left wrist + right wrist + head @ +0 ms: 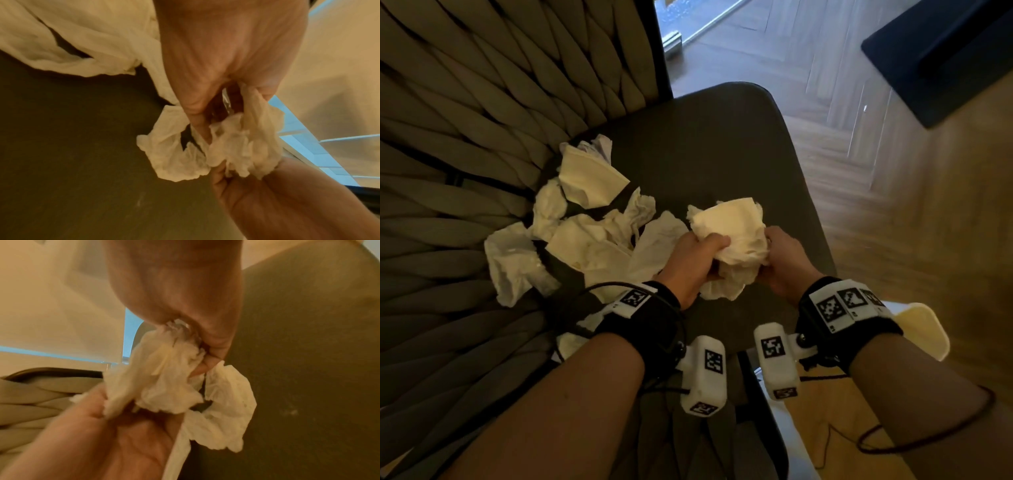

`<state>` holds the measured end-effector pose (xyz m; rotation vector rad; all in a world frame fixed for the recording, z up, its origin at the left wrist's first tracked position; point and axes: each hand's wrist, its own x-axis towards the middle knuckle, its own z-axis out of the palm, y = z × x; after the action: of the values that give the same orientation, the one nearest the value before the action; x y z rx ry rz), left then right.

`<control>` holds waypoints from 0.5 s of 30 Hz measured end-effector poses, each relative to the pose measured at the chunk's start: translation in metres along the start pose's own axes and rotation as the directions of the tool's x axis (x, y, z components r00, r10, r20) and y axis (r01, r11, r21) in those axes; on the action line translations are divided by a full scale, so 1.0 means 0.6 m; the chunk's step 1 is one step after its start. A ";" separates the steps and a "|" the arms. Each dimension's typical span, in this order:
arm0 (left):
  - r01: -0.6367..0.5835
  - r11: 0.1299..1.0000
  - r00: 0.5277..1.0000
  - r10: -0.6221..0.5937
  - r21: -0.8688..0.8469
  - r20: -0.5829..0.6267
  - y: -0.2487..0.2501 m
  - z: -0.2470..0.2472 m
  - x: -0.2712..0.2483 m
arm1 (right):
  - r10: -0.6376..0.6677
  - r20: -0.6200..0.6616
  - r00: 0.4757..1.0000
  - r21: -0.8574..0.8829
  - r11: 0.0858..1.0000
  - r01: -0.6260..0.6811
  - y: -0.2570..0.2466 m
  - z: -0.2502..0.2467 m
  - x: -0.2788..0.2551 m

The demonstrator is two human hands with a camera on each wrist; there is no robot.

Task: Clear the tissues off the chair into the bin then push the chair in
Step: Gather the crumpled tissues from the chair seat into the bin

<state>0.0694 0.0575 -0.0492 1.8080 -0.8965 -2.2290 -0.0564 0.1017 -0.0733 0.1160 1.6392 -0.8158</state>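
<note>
Both hands are gathering a wad of tissues [732, 240] just above the front of the chair seat [715, 144]. Best, I judge, to squeeze the wad tight so its hanging tail does not drop off on the way to the bin, which I cannot identify here. The left hand [690, 263] and right hand [786, 263], palms facing, each have their grip curled round the wad from opposite sides. More loose tissues [585, 219] lie toward the chair's back.
</note>
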 end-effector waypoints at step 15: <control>-0.151 0.931 0.957 0.222 0.333 -0.186 0.002 -0.008 0.010 | 0.002 0.287 0.958 0.257 0.963 -0.079 0.001 -0.022 -0.010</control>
<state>0.0717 0.0522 -0.0543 1.9515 -1.3763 -1.8061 -0.0655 0.1118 -0.0683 0.2113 1.2479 -0.9713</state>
